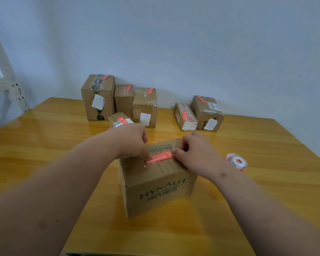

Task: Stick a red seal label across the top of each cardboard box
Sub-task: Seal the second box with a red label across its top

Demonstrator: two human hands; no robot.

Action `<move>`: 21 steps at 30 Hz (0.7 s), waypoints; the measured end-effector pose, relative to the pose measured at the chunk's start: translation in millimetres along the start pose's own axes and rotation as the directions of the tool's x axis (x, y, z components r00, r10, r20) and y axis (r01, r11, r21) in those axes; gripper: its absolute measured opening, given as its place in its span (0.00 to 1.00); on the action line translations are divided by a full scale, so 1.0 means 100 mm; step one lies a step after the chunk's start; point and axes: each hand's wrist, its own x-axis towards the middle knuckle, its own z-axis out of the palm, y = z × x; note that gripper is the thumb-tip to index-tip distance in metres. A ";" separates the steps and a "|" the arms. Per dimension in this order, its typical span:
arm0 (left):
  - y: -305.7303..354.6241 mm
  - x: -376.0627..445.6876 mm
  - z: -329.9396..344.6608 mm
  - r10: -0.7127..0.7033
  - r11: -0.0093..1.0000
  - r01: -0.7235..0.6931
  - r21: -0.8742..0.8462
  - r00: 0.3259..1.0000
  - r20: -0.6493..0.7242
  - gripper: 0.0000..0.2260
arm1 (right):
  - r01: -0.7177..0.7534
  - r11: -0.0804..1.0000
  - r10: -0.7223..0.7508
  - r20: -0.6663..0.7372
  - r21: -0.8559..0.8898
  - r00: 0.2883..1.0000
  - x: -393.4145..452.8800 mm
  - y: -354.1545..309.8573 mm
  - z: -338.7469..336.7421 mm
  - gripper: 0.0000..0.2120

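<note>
Item: cardboard box (pixel 155 189), printed "HYNAUT" in green on its near face, stood near the middle of the wooden table (pixel 44 137). A red seal label (pixel 160 157) lay across its top, running left to right.

Left hand (pixel 131 141): rested on the left part of the box top, fingers curled down onto the left end of the label; whether they pinched or merely pressed it could not be told.

Right hand (pixel 194 154): rested on the right part of the box top, thumb and bent fingers closed together on the right end of the label.

Roll of labels (pixel 236 161): white with red, lay on the table to the right of the box, apart from it.

Far group, left: tall box (pixel 98 100), two medium boxes (pixel 124 100) (pixel 145 108) beside it, and a small box (pixel 118 120) in front, each with a red label on top.

Far group, right: flat box (pixel 186 117) and a squarer box (pixel 207 113) touching it, both with red labels on top.

Far left edge: white metal shelf upright (pixel 6 71) against the pale wall (pixel 174 43).
</note>
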 end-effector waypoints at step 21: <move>-0.21 -0.04 0.40 0.013 0.995 -0.041 -0.096 0.961 -0.275 0.22 | -0.158 0.980 0.159 0.002 0.121 0.987 -0.02 -0.11 0.08 0.30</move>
